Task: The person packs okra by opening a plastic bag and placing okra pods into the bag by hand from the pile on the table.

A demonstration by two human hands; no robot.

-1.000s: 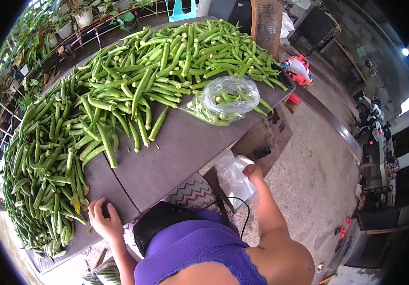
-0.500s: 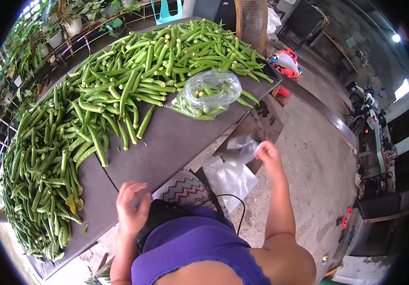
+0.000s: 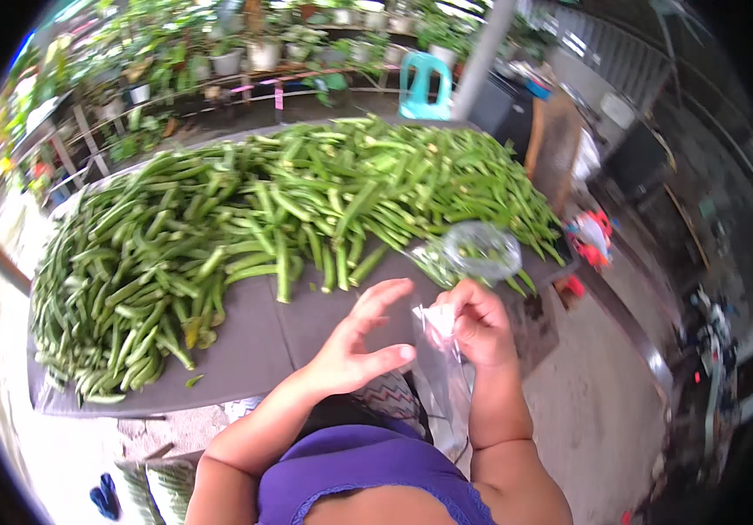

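Note:
My right hand is closed on the top edge of a clear plastic bag, which hangs limp from the fingers in front of my body. Close to it on the left, my left hand is open, thumb and fingers apart, holding nothing. Beyond both hands a big heap of green okra covers most of the dark table. Another clear plastic bag with okra inside rests on the table's right part, against the heap.
At the far side stand a light blue plastic chair, a grey post and potted plants. A red-and-white bundle lies to the right. Filled clear bags are on the floor at lower left.
My right hand has brought the empty bag up from beside the table to the front of my body. My left hand has moved right, towards it. The head view has swung left and up.

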